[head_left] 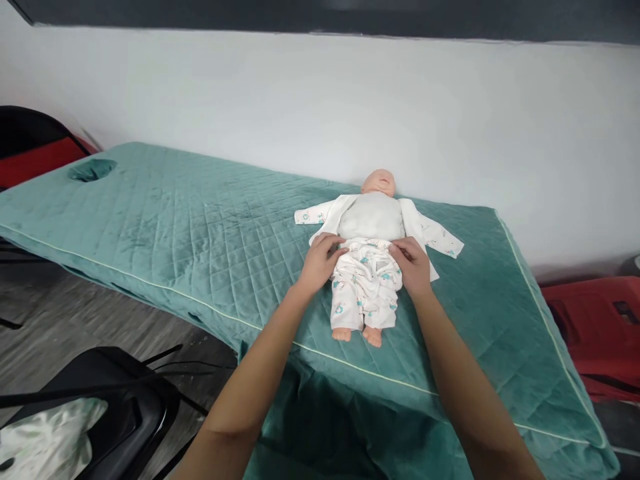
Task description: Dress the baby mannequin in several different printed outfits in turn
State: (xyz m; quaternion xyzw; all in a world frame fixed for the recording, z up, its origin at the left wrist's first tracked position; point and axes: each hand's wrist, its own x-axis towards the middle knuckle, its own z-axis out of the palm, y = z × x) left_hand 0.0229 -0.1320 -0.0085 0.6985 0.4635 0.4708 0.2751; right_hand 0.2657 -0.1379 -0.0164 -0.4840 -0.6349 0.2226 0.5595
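A baby doll [379, 181] lies on its back on a green quilted bed cover [200, 233], its feet toward me. Its white patterned jacket [433, 237] is spread open, sleeves out to both sides, over a pale torso [373, 217]. White patterned trousers [367, 277] cover its legs, and both feet stick out below the cuffs. At the left end of the waistband, my left hand [321, 261] pinches the fabric. My right hand [413, 263] grips the waistband's right end between thumb and fingers.
The bed stands against a white wall [250, 100] and has a face hole [93, 170] at its left end. A black chair [130, 400] with a patterned cloth [50, 440] is at the lower left. Red objects [597, 327] are at the right.
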